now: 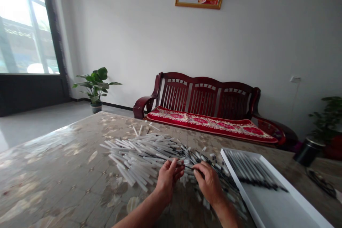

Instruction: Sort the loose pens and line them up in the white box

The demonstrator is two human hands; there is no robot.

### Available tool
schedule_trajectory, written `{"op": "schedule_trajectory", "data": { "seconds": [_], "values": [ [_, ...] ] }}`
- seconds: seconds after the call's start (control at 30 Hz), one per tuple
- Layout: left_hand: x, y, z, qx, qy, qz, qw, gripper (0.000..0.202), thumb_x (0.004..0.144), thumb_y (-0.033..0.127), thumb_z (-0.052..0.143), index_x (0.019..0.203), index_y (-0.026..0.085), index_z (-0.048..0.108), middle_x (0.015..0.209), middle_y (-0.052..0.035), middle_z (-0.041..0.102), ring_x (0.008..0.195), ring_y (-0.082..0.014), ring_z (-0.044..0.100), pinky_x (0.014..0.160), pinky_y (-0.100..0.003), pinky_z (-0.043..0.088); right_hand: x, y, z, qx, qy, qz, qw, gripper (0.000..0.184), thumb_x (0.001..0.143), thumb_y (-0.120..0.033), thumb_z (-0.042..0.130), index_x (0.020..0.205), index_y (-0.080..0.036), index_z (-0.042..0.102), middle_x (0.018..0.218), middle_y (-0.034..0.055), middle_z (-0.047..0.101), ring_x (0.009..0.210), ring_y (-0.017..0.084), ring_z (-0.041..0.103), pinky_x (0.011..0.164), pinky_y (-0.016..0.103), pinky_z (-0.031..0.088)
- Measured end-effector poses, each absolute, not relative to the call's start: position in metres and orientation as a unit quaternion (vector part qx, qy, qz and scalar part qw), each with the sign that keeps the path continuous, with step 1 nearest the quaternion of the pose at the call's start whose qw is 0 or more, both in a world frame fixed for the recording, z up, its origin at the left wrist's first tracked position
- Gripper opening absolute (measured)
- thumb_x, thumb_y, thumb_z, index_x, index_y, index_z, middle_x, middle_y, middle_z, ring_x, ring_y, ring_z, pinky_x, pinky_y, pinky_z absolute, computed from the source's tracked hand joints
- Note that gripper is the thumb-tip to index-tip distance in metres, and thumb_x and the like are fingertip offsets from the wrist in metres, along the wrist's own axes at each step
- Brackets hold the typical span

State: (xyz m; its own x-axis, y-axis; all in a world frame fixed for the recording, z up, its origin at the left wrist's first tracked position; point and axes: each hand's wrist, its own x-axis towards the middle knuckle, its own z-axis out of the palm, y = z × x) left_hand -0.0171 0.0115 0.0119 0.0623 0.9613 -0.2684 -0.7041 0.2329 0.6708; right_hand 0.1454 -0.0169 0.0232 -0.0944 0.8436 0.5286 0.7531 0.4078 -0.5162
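My left hand (169,180) is closed around a whitish translucent pen barrel, mostly covered by the fingers. Between the hands runs a thin black pen refill (189,167), its right end pinched by the thumb and fingers of my right hand (210,181). Whether its left end sits inside the barrel is too small to tell. Beneath and beyond my left hand lies a heap of loose translucent pen barrels (139,153). Around my right hand are scattered black pen parts (197,155) and small clear caps.
A shallow white tray (255,205) on the right holds a row of pens (252,167) with black ends. All this rests on a patterned tabletop (66,171). A dark pot (310,151) with a plant and a black cable (322,183) stand right of the tray; a wooden bench (203,96) is behind.
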Motion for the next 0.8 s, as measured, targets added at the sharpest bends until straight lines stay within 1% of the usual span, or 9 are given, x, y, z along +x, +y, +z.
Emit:
{"op": "schedule_trajectory", "data": {
  "seconds": [0.17,0.23,0.3,0.37,0.5,0.6,0.67,0.73,0.8],
  "values": [
    [-0.015,0.005,0.01,0.236,0.324,0.566,0.72,0.034,0.061,0.036,0.087,0.075,0.015,0.064,0.076,-0.0043,0.073,0.066,-0.0139,0.07,0.059,-0.021,0.055,0.134,-0.023,0.022,-0.531,-0.744,0.018,0.406,0.022,0.093,-0.022,0.046,0.092,-0.024,0.068,0.088,0.0051,0.065,0.087,0.021,0.061,0.081,0.034,0.047],
    [-0.011,0.0,0.009,0.238,0.301,0.548,0.743,0.037,0.057,0.037,0.089,0.075,0.014,0.066,0.075,-0.0032,0.072,0.065,-0.0128,0.068,0.062,-0.021,0.055,0.128,-0.025,0.019,-0.519,-0.736,0.022,0.434,0.021,0.095,-0.027,0.046,0.104,-0.024,0.065,0.099,0.0064,0.065,0.097,0.023,0.059,0.087,0.036,0.047],
    [-0.007,-0.006,0.008,0.243,0.279,0.534,0.761,0.038,0.057,0.037,0.09,0.076,0.014,0.067,0.076,-0.0028,0.072,0.066,-0.0127,0.067,0.065,-0.022,0.054,0.121,-0.026,0.016,-0.506,-0.72,0.029,0.474,0.03,0.097,-0.032,0.043,0.122,-0.024,0.057,0.119,0.0085,0.061,0.113,0.024,0.055,0.098,0.04,0.045],
    [-0.002,-0.011,0.005,0.257,0.266,0.521,0.769,0.037,0.057,0.038,0.089,0.074,0.014,0.067,0.075,-0.0031,0.071,0.067,-0.0136,0.067,0.065,-0.023,0.053,0.114,-0.028,0.011,-0.49,-0.71,0.037,0.504,0.04,0.099,-0.037,0.04,0.137,-0.025,0.045,0.135,0.01,0.051,0.127,0.025,0.046,0.106,0.043,0.039],
    [0.003,-0.018,0.0,0.287,0.266,0.497,0.774,0.036,0.059,0.039,0.088,0.071,0.013,0.067,0.068,-0.0034,0.07,0.062,-0.0149,0.066,0.06,-0.023,0.051,0.1,-0.031,0.006,-0.463,-0.703,0.095,0.532,0.051,0.099,-0.048,0.035,0.144,-0.025,0.036,0.146,0.0103,0.041,0.137,0.025,0.036,0.113,0.046,0.033],
    [0.002,-0.02,0.0,0.275,0.272,0.481,0.787,0.034,0.063,0.039,0.086,0.075,0.013,0.066,0.072,-0.0041,0.071,0.065,-0.0157,0.068,0.064,-0.024,0.054,0.1,-0.028,0.008,-0.466,-0.666,0.171,0.557,0.051,0.1,-0.049,0.029,0.144,-0.024,0.037,0.147,0.0096,0.042,0.138,0.023,0.038,0.113,0.042,0.035],
    [0.0,-0.019,0.003,0.25,0.288,0.475,0.793,0.033,0.064,0.036,0.086,0.077,0.014,0.065,0.076,-0.0042,0.072,0.067,-0.0159,0.07,0.063,-0.024,0.056,0.114,-0.02,0.011,-0.488,-0.63,0.204,0.568,0.049,0.1,-0.047,0.028,0.139,-0.022,0.043,0.143,0.0099,0.049,0.133,0.021,0.045,0.109,0.038,0.04],
    [-0.001,-0.017,0.006,0.228,0.304,0.475,0.794,0.03,0.067,0.033,0.085,0.078,0.015,0.063,0.08,-0.0047,0.072,0.068,-0.0162,0.072,0.062,-0.024,0.057,0.14,-0.01,0.015,-0.542,-0.594,0.194,0.562,0.044,0.097,-0.045,0.035,0.128,-0.02,0.054,0.131,0.0115,0.061,0.122,0.023,0.056,0.101,0.037,0.046],
    [-0.002,-0.013,0.009,0.21,0.314,0.484,0.789,0.026,0.072,0.03,0.082,0.078,0.015,0.061,0.082,-0.0057,0.073,0.069,-0.0167,0.073,0.062,-0.025,0.059,0.174,-0.001,0.016,-0.622,-0.562,0.126,0.531,0.038,0.092,-0.04,0.043,0.116,-0.017,0.062,0.114,0.0133,0.069,0.106,0.025,0.065,0.092,0.037,0.05]
  ]
}}
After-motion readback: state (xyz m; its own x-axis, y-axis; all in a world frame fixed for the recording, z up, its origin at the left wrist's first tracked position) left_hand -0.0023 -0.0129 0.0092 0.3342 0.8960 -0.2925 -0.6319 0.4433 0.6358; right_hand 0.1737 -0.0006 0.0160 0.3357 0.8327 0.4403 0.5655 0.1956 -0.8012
